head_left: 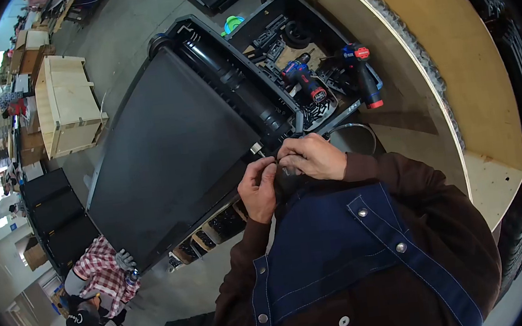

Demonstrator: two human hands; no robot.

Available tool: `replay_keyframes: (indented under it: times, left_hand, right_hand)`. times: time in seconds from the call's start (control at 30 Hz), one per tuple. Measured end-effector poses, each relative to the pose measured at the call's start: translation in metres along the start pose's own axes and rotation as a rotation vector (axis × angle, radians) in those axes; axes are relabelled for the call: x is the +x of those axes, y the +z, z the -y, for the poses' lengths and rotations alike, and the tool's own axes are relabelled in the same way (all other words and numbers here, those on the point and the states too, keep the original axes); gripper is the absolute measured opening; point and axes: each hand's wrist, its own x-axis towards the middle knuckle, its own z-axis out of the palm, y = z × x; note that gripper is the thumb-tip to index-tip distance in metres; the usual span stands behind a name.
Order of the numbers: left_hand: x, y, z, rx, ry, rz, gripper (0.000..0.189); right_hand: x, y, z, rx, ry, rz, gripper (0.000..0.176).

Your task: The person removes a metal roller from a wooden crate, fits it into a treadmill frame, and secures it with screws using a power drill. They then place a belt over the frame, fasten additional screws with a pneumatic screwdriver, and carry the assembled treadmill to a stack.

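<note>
My left hand [259, 190] and my right hand [315, 157] meet close in front of my apron [320, 246], fingertips pinched together. What sits between the fingertips is too small and too covered to name. Just beyond my left fingers a small pale metal block [256, 147] shows at the corner of a large black panel [164, 122]. A thin cable [359, 128] curves round on the far side of my right hand. Along the panel's edge runs a thick black cylinder [226, 71] with shiny sections.
A black tray [288, 7] holds black parts, screws and a blue-red cordless drill [305, 82]. A second power tool [363, 79] lies at its side. To the right stands an open plywood crate [473, 32]. A person in a checked shirt [101, 269] works at the panel's far end.
</note>
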Motion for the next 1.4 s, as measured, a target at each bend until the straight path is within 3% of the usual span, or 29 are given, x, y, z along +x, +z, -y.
replay_keyframes:
  times: [0.03,0.1,0.17,0.27,0.33,0.37,0.4,0.47,0.5,0.57,0.8,0.87,1.1,1.2,1.27,1.3,1.33,1.4]
  left_hand:
    - [0.006,0.001,0.002,-0.003,-0.004,0.014,0.018]
    - [0.017,0.003,0.004,-0.318,-0.077,-0.032,0.022]
    - [0.023,0.001,0.002,-0.265,-0.044,-0.03,0.024]
    - [0.037,-0.013,-0.008,-0.314,-0.064,0.105,0.02]
    - [0.054,-0.036,-0.026,0.089,-0.043,0.271,0.02]
    - [0.061,-0.045,-0.027,0.308,0.118,0.276,0.029]
    - [0.071,-0.051,-0.031,0.296,0.123,0.277,0.029]
    - [0.087,-0.057,-0.045,0.869,0.665,0.486,0.033]
    - [0.093,-0.058,-0.046,0.859,0.669,0.484,0.033]
    - [0.104,-0.058,-0.045,0.942,0.798,0.73,0.034]
    - [0.153,-0.052,-0.047,1.008,0.698,1.106,0.027]
    - [0.163,-0.044,-0.049,1.105,0.647,1.316,0.025]
    - [0.163,-0.043,-0.05,1.164,0.671,1.363,0.021]
    - [0.159,-0.049,-0.044,1.054,0.703,1.328,0.025]
    - [0.161,-0.049,-0.043,0.946,0.756,1.299,0.032]
    - [0.161,-0.048,-0.045,0.994,0.715,1.325,0.039]
    - [0.161,-0.047,-0.044,0.987,0.722,1.316,0.039]
    - [0.158,-0.047,-0.04,0.982,0.735,1.272,0.037]
  right_hand:
    - [0.004,0.001,0.001,-0.002,0.008,-0.012,0.014]
    - [0.015,0.007,0.009,0.347,0.24,-0.066,0.012]
    - [0.02,0.01,0.012,0.42,0.27,-0.084,0.012]
    - [0.028,0.005,0.008,0.289,0.247,-0.078,0.01]
    - [0.038,-0.004,0.0,-0.417,-0.206,-0.201,0.009]
    - [0.039,-0.007,0.0,-0.482,-0.114,-0.15,0.008]
    - [0.042,-0.01,-0.002,-0.495,-0.111,-0.148,0.008]
    - [0.044,-0.009,-0.007,-0.68,-0.019,0.029,0.007]
    - [0.046,-0.005,-0.007,-0.69,-0.014,0.031,0.007]
    - [0.049,0.003,-0.007,-0.716,-0.057,0.072,0.008]
    - [0.039,0.023,-0.008,-0.719,-0.029,0.011,0.017]
    - [0.033,0.036,-0.011,-0.665,-0.101,-0.166,0.021]
    - [0.027,0.036,-0.013,-0.703,-0.192,-0.112,0.032]
    - [0.019,0.026,-0.016,-0.652,-0.206,-0.07,0.031]
    - [0.015,0.003,-0.013,-0.443,-0.238,-0.127,0.031]
    - [0.008,-0.017,-0.011,-0.476,-0.202,-0.257,0.029]
    - [0.006,-0.039,-0.02,-0.521,-0.197,-0.479,0.023]
    - [-0.006,-0.095,-0.064,-0.419,0.026,-0.92,0.03]
